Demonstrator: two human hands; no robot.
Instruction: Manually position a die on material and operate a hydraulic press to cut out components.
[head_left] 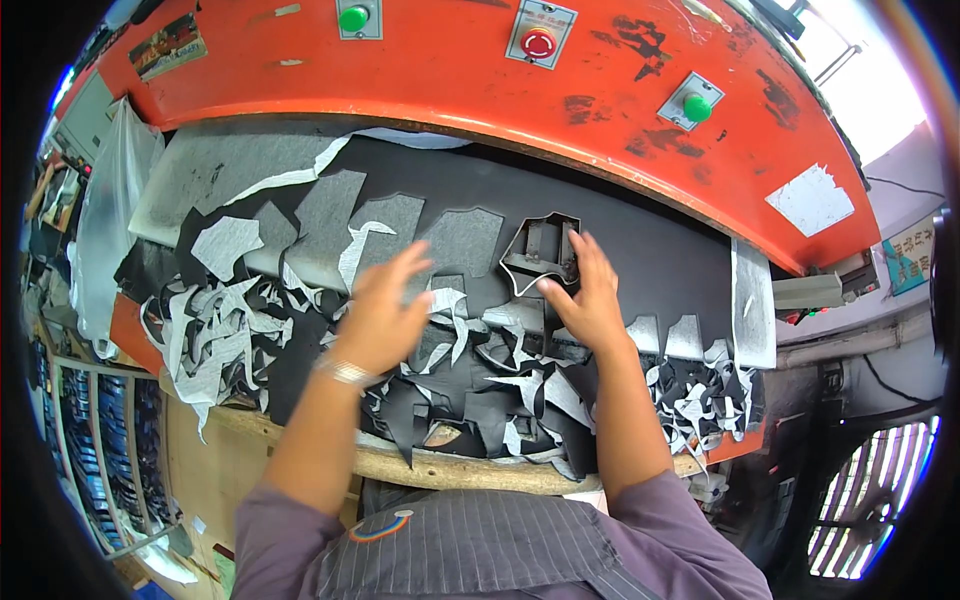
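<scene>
The right hand [594,308], thumb and fingers spread wide, rests against the right edge of a metal frame [538,266] on black sheeting [665,270]. Left hand [385,312] hovers, fingers parted. Keeping the frame flat seems wise.

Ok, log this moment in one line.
right hand: at metal cutting die; left hand: fingers spread, beside offcuts; die: on black sheet

Blurring slightly at the left hand [382,308]; hiding part of the metal die [540,266] behind the right hand [588,298]; cutting off the orange machine [430,75] along the far edge.
</scene>
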